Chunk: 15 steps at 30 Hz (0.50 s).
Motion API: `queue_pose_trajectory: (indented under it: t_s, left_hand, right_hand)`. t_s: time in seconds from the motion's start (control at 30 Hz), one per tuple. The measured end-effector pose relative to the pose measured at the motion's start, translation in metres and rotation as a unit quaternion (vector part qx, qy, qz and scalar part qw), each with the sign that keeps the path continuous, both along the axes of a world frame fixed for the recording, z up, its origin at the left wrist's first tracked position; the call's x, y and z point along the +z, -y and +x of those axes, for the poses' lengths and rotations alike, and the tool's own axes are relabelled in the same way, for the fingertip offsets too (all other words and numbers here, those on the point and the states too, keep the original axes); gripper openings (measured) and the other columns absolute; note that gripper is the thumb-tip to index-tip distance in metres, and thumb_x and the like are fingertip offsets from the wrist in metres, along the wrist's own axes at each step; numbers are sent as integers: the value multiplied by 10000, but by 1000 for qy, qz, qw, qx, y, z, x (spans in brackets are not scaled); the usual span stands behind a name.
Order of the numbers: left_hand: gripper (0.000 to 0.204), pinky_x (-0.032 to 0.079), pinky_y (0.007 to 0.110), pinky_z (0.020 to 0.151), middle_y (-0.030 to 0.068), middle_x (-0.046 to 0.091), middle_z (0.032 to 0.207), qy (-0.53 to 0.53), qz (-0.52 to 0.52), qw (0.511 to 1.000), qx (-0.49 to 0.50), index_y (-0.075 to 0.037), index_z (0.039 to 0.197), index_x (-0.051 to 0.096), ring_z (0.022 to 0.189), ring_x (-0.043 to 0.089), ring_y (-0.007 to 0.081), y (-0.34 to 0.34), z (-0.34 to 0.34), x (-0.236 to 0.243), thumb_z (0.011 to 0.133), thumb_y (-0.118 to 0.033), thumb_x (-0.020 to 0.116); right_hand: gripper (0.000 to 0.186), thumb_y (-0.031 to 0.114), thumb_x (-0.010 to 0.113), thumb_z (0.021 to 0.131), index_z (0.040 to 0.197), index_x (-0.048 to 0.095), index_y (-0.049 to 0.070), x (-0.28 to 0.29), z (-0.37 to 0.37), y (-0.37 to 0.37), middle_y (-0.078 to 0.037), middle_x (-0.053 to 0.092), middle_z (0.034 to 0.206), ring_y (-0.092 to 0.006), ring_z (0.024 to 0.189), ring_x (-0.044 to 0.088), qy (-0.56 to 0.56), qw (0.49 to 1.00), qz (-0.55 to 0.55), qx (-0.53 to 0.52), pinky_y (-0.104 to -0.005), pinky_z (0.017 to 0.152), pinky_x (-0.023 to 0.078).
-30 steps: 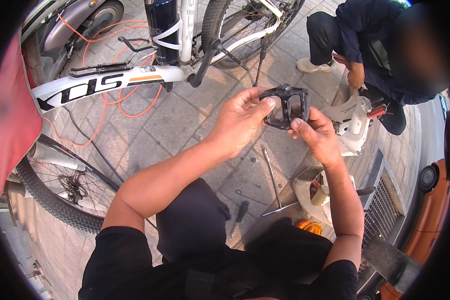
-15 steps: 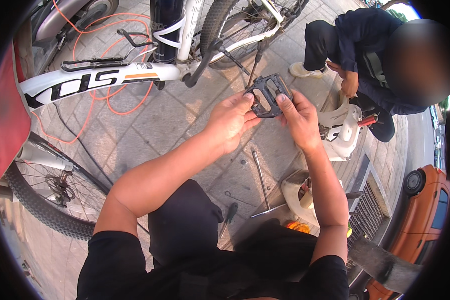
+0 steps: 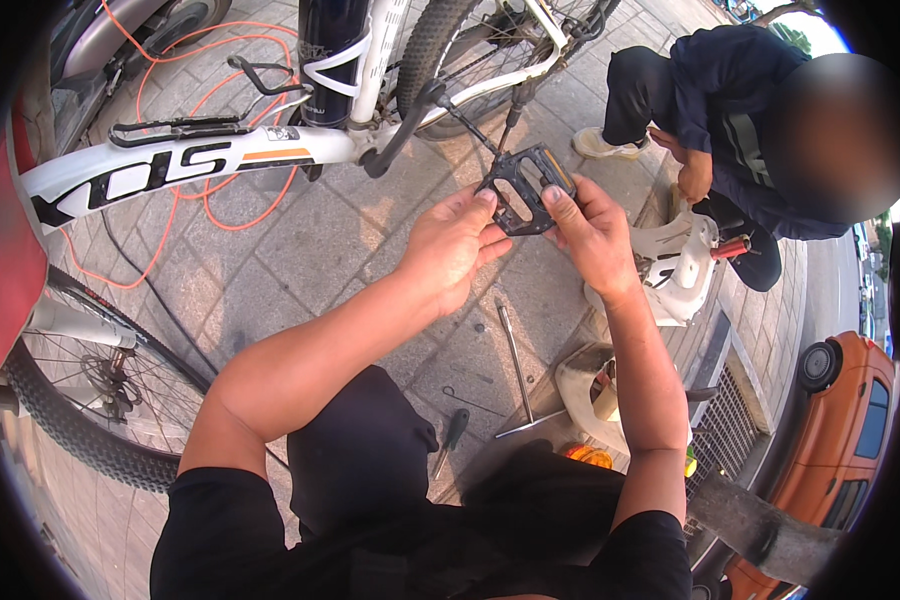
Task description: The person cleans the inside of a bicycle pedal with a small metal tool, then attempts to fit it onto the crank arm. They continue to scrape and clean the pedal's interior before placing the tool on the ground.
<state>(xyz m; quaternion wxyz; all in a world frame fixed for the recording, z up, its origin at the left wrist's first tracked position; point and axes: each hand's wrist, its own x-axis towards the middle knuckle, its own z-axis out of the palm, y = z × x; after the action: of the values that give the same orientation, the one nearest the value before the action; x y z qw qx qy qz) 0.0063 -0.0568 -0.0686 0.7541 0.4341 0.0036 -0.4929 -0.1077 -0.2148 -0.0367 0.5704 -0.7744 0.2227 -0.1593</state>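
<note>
A black bicycle pedal with an orange reflector strip is held up between my two hands. My left hand pinches its left edge between thumb and fingers, the other fingers loosely curved. On the opposite side my right hand grips the pedal, thumb on top. Just beyond it stands the white bicycle, its crank arm reaching close to the pedal. Whether the pedal touches anything on the bicycle, I cannot tell.
On the paving lie a long metal T-handle tool and a screwdriver. White plastic containers stand right of them, near a metal grate. An orange hose loops at left. A person crouches at upper right.
The pedal has tilted a little, its right side dropping, and both hands have shifted slightly left with it. My grip stays the same. The whole view has shifted slightly.
</note>
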Motion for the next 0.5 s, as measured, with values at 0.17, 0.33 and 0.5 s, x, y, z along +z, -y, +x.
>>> queue_pose_trajectory:
  t_s: [0.17, 0.33, 0.5]
  left_hand:
    - [332, 539, 438, 1031, 96, 682, 1246, 0, 3, 1000, 9, -56, 1368, 565, 1124, 677, 233, -2, 2, 6, 1105, -257, 571]
    - [331, 541, 443, 1016, 93, 686, 1236, 1, 1, 1000, 10, -54, 1362, 568, 1113, 678, 228, -3, 6, -2, 1098, -253, 586]
    - [325, 541, 438, 991, 85, 692, 1223, 10, 3, 1000, 3, -72, 1354, 583, 1103, 679, 212, -4, 5, 2, 1092, -263, 598]
  right_hand:
    - [350, 334, 693, 1042, 1132, 702, -5, 2, 6, -2, 20, 663, 837, -56, 736, 565, 1, 1000, -2, -6, -238, 653, 464]
    - [352, 337, 692, 1041, 1126, 704, -4, 3, 11, -3, 18, 665, 829, -56, 729, 569, -5, 1000, -5, -19, -241, 643, 465]
    - [343, 332, 689, 1042, 1132, 708, 1, 1, 10, -1, 21, 656, 803, -52, 694, 565, -4, 1000, -9, -20, -236, 609, 452]
